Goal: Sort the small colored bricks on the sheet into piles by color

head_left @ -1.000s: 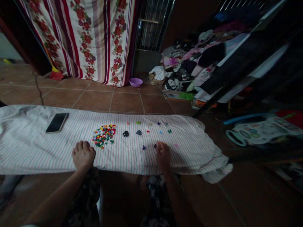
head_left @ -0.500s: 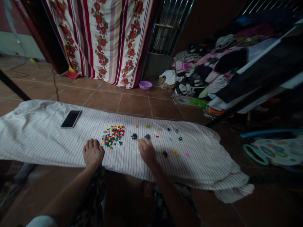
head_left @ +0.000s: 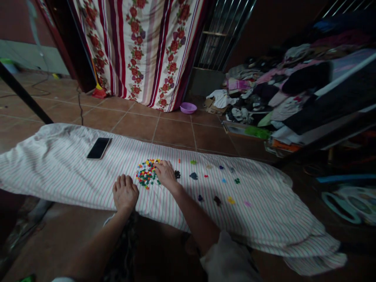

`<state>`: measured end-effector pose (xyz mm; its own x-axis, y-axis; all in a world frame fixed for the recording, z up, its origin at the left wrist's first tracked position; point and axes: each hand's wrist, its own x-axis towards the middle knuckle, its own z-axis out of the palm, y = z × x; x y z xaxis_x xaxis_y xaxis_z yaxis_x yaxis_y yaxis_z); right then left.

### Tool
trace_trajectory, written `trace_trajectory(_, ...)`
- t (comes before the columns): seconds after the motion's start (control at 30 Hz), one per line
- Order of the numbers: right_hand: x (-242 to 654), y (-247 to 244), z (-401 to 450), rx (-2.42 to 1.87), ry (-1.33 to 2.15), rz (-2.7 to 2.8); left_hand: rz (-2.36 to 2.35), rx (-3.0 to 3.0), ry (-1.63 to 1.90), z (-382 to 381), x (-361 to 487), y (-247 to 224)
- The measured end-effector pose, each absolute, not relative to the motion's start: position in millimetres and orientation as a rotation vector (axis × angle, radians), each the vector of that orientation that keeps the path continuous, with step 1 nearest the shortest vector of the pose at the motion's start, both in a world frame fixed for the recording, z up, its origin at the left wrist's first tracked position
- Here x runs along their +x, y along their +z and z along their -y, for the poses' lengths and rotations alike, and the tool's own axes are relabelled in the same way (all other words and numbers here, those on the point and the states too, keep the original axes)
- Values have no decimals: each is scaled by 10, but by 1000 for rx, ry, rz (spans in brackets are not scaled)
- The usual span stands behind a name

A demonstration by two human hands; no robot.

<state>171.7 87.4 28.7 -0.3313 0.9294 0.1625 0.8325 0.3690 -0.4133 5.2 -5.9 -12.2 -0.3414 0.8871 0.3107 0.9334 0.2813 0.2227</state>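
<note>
My left hand (head_left: 125, 192) lies flat on the striped cloth (head_left: 96, 184), fingers stretched out, just left of a pile of small multicoloured bead-like pieces (head_left: 147, 176). At the pile's right edge is my right hand (head_left: 166, 173), its fingertips drawn together on the pieces; whatever they pinch is hidden. Close behind that hand sits a black cluster (head_left: 177, 174), partly covered by it. Farther right are separate one-colour groups: grey-blue (head_left: 193, 176), lime green (head_left: 193, 161), dark blue (head_left: 200, 198), dark brown (head_left: 217, 201), yellow (head_left: 231, 200), pink (head_left: 248, 204) and dark green (head_left: 237, 181).
A phone (head_left: 99, 148) rests on the cloth at the left. Beyond the cloth are a tiled floor (head_left: 170, 127), a purple basin (head_left: 188, 108), a floral curtain (head_left: 147, 51) and a red broom (head_left: 99, 92). Heaped clothes (head_left: 264, 90) fill the right side behind a dark slanting bar.
My right hand has moved left from beside the black and grey-blue clusters to the mixed pile, uncovering the dark blue group. My left hand stays flat. The camera view has shifted slightly.
</note>
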Motion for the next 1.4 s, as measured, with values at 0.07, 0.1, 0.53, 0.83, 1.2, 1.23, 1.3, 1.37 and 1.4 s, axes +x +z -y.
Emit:
trace_trajectory(0.07, 1654, 277, -950, -1601, 364, 2282, 2415, -1721, -559, 58, 47, -129)
trace_trajectory(0.1, 1631, 270, -985, -1629, 367, 2295, 2417, -1720, -558, 58, 45, -132)
trace_trajectory(0.53, 1486, 223, -1230, -1784, 330, 2389, 2415, -1714, -547, 52, 43, -123)
trace_trajectory(0.83, 1402, 233, -1202, -1836, 315, 2382, 2398, -1714, -516, 49, 48, -122)
trace_trajectory(1.2, 1363, 230, -1247, -1851, 266, 2413, 2404, -1715, -569, 49, 36, -152)
trace_trajectory(1.23, 1366, 219, -1239, -1841, 253, 2413, 2411, -1716, -574, 49, 36, -152)
trace_trajectory(1.3, 1374, 203, -1227, -1829, 240, 2409, 2419, -1716, -582, 51, 37, -155)
trace_trajectory(1.37, 1381, 198, -1228, -1828, 254, 2405, 2412, -1715, -581, 52, 37, -157)
trace_trajectory(1.4, 1382, 200, -1233, -1831, 264, 2402, 2404, -1714, -576, 52, 38, -158)
